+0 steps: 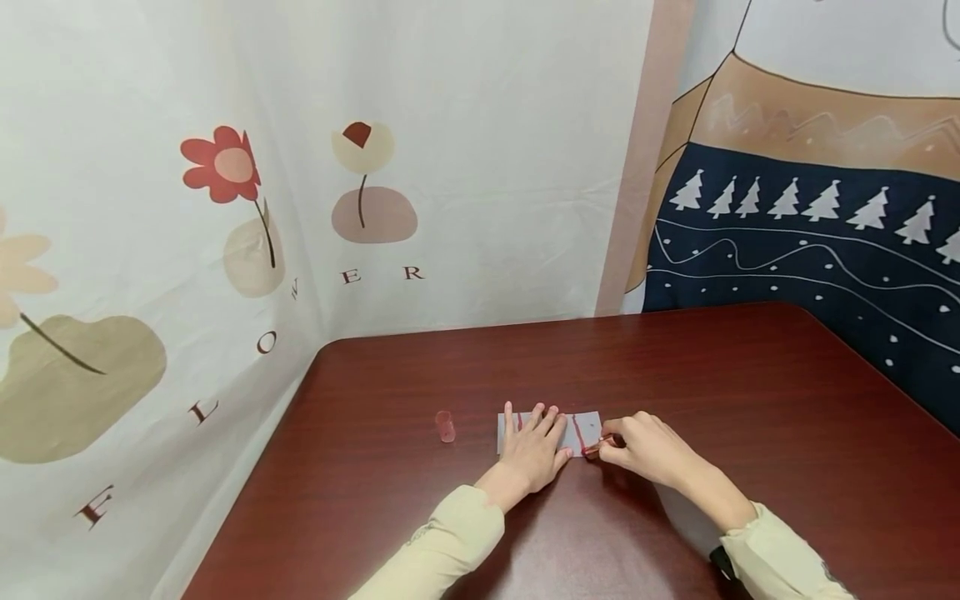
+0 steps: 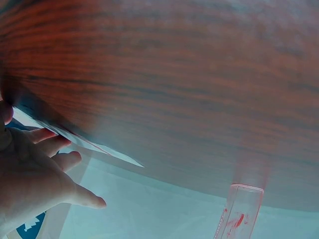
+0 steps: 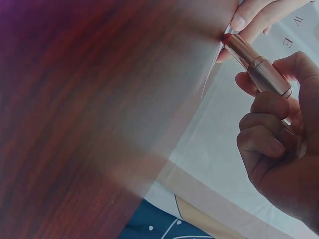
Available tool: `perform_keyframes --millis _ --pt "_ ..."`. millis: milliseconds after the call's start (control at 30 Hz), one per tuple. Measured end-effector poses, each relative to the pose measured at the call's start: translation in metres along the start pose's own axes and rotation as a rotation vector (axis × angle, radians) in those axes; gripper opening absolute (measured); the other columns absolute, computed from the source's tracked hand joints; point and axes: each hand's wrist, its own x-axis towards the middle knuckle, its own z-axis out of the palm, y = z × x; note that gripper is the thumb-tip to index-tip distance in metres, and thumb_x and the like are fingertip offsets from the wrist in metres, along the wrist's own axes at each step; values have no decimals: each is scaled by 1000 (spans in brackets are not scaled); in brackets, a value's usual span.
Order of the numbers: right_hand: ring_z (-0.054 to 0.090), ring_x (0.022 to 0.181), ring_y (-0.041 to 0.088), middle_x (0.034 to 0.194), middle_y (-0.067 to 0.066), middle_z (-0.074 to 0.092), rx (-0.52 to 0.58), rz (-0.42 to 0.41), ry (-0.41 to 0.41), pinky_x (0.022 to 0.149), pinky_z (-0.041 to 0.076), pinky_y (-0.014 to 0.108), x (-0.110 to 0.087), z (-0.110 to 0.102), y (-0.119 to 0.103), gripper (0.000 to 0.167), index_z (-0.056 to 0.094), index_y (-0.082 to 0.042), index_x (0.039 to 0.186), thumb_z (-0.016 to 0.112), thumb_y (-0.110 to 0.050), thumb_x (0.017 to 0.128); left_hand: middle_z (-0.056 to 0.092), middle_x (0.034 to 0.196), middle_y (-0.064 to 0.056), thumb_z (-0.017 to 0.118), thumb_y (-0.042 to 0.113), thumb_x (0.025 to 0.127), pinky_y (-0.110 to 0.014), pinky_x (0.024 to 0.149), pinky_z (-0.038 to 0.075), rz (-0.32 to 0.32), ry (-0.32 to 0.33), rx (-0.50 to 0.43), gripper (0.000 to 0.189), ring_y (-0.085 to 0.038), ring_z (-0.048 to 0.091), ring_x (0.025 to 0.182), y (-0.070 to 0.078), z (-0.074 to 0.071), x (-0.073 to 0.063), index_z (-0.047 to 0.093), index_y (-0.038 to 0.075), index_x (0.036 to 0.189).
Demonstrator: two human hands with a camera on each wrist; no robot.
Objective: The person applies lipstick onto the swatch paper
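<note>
A white sheet of paper (image 1: 591, 423) lies on the table with red lines drawn across it. My left hand (image 1: 531, 450) rests on it with fingers spread, covering its middle. Between the thumb and curled fingers of my right hand (image 1: 651, 448) is a lipstick (image 3: 264, 74) with a shiny rose-gold case. Its red tip (image 3: 227, 38) is at the paper, by the lower end of the right red line. To the left of the paper lies a clear pinkish lipstick cap (image 1: 446, 427); the left wrist view shows red smears inside it.
The dark reddish-brown wooden table (image 1: 390, 500) extends around the paper. Behind and to the left hangs a white curtain (image 1: 495, 167) printed with flowers and letters. A navy cloth (image 1: 787, 250) with white trees hangs at the right.
</note>
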Motion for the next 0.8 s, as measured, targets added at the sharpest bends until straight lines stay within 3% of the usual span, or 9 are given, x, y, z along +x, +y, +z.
perform_keyframes --millis 800 --pt "31 48 -3 53 -17 36 9 9 -8 43 26 18 -1 -3 -3 12 58 -21 67 61 -12 75 32 148 5 34 51 97 -58 105 10 0 1 12 55 -16 23 137 0 -1 1 35 24 145"
